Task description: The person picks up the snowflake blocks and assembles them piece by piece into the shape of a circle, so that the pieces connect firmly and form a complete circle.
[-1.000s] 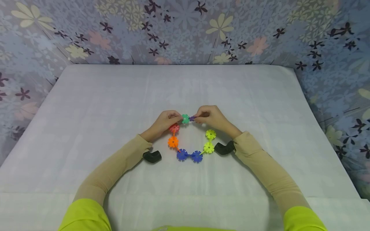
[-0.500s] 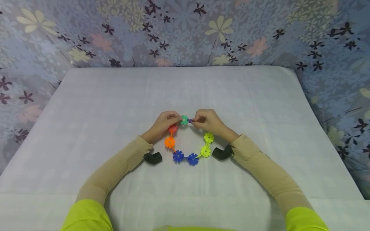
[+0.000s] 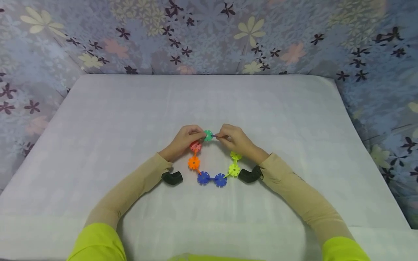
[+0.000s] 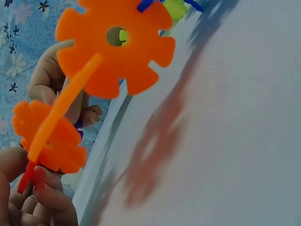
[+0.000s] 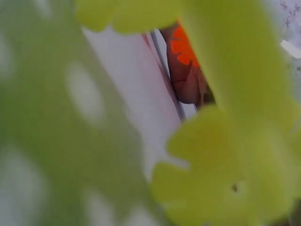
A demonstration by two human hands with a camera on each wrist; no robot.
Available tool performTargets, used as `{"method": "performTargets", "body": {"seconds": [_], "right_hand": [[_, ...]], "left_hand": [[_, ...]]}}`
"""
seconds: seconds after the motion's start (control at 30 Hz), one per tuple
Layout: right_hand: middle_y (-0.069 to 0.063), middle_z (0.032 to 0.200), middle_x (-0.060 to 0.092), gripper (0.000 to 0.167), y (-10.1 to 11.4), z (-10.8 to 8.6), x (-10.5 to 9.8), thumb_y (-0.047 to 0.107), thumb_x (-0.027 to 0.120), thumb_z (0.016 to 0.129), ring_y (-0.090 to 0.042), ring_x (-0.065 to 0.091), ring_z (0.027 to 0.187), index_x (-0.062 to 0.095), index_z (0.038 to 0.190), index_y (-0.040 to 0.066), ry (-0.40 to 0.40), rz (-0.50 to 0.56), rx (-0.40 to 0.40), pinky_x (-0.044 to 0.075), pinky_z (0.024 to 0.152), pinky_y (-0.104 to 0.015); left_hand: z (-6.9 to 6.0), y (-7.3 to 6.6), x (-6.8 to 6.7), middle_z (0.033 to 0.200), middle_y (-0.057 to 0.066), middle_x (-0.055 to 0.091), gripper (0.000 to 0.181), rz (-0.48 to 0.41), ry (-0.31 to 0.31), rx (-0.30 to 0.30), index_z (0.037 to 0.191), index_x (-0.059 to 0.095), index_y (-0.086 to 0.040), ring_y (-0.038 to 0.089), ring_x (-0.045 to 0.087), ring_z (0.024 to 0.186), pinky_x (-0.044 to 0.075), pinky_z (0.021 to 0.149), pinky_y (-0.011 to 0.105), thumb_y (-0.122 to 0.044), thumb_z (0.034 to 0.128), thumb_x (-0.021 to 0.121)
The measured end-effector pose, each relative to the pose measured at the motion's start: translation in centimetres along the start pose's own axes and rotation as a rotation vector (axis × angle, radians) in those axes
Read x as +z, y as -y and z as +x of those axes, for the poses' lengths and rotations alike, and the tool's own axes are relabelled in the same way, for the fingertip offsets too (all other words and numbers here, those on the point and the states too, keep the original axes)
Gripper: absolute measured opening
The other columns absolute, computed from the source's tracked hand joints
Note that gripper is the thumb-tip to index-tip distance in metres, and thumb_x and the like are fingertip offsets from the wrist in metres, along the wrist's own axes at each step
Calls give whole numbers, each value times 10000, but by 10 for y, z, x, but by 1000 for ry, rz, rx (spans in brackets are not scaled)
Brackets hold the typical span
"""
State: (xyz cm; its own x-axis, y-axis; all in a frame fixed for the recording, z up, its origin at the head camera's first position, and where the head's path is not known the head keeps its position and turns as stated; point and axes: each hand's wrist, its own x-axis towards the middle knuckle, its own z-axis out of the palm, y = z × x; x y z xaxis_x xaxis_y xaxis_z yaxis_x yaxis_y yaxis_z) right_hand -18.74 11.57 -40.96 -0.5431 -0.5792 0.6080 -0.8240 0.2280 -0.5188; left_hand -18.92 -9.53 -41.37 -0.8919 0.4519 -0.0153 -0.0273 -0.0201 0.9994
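A chain of notched, flower-shaped interlocking discs forms a ring in the head view. My left hand (image 3: 185,141) pinches the green disc (image 3: 208,136) at its left edge, beside the red disc (image 3: 196,146). Opposite it, my right hand (image 3: 240,140) pinches a purple disc (image 3: 213,136), seen edge-on and touching the green one. The chain runs on through the orange disc (image 3: 194,163), blue discs (image 3: 203,178) and yellow-green discs (image 3: 234,170). In the left wrist view, a large orange disc (image 4: 141,70) hangs before both hands. Yellow-green discs (image 5: 202,174) fill much of the right wrist view, hiding the right fingers.
A white cloth covers the table (image 3: 130,101), whose back edge meets a flower-patterned wall (image 3: 209,36). A black curved piece (image 3: 172,178) sits at the left wrist and another black curved piece (image 3: 250,174) at the right wrist.
My right hand has shifted slightly left, and the purple disc has turned to a thinner, edge-on line. The lower chain has swung a little; the hand now partly covers the upper yellow-green disc.
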Motion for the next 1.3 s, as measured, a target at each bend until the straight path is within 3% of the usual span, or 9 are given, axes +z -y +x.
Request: {"method": "performTargets", "body": {"seconds": [0.1, 0.2, 0.33, 0.5, 0.63, 0.8, 1.1, 1.2, 1.3], "right_hand": [[-59, 695, 551, 127, 1, -1, 4, -128, 650, 736, -162, 543, 643, 604, 730, -10, -18, 26, 42, 468, 593, -237], [-72, 710, 572, 117, 3, -1, 5, -133, 646, 742, -176, 546, 653, 610, 732, -22, -40, 114, 140, 466, 613, -240], [-137, 746, 581, 80, 17, 5, 0, -158, 594, 772, -192, 534, 650, 596, 803, -84, -61, 238, 264, 451, 608, -235], [-179, 823, 584, 98, 29, 11, -6, -122, 561, 817, -231, 550, 707, 605, 904, -108, -65, 196, 329, 451, 644, -236], [-188, 837, 592, 71, 25, 12, -4, -130, 569, 807, -286, 594, 770, 602, 868, -113, -66, 241, 368, 478, 711, -262], [-154, 796, 622, 67, 5, 4, 4, -123, 639, 751, -269, 609, 746, 635, 788, -67, -92, 219, 329, 489, 691, -269], [-110, 758, 621, 122, -2, -1, 2, -110, 667, 731, -156, 545, 619, 649, 812, -22, -28, -4, 43, 454, 557, -253], [-115, 752, 619, 124, -1, -1, 2, -110, 671, 724, -151, 543, 605, 648, 813, -27, -12, -21, 26, 455, 549, -243], [-100, 767, 628, 114, 2, 1, 0, -83, 672, 741, -163, 582, 653, 662, 835, -20, -18, 9, 90, 480, 602, -240]], "left_hand": [[-2, -1, -2, 670, 76, 539, 128, 6, 2, -3, 811, 596, 44, 152, 442, 600, 391, 576, 231, -60, 878, 560], [-3, -1, -1, 679, 69, 544, 132, 0, -12, -10, 811, 596, 44, 141, 445, 608, 389, 582, 225, -60, 881, 553], [-4, -1, 3, 657, 41, 530, 134, -41, -55, -67, 790, 582, 24, 119, 435, 569, 387, 547, 209, -59, 887, 539], [-4, -2, 8, 631, 23, 518, 140, -70, -95, -103, 786, 569, 28, 98, 430, 525, 393, 522, 195, -59, 889, 532], [-4, -3, 7, 615, 20, 503, 142, -65, -108, -103, 790, 562, 38, 90, 418, 492, 385, 491, 191, -60, 886, 525], [-2, -4, 5, 621, 28, 508, 136, -55, -82, -96, 796, 569, 41, 104, 423, 513, 388, 515, 204, -52, 883, 524], [2, -5, 5, 642, 43, 533, 122, 24, -46, -73, 791, 590, 57, 126, 443, 583, 385, 569, 224, -24, 871, 546], [1, -4, 5, 649, 47, 535, 121, 28, -37, -81, 777, 582, 41, 124, 444, 579, 389, 566, 223, -23, 873, 543], [-1, -5, 6, 648, 46, 522, 121, 9, -47, -87, 775, 576, 26, 125, 429, 573, 377, 557, 221, -31, 875, 540]]}}
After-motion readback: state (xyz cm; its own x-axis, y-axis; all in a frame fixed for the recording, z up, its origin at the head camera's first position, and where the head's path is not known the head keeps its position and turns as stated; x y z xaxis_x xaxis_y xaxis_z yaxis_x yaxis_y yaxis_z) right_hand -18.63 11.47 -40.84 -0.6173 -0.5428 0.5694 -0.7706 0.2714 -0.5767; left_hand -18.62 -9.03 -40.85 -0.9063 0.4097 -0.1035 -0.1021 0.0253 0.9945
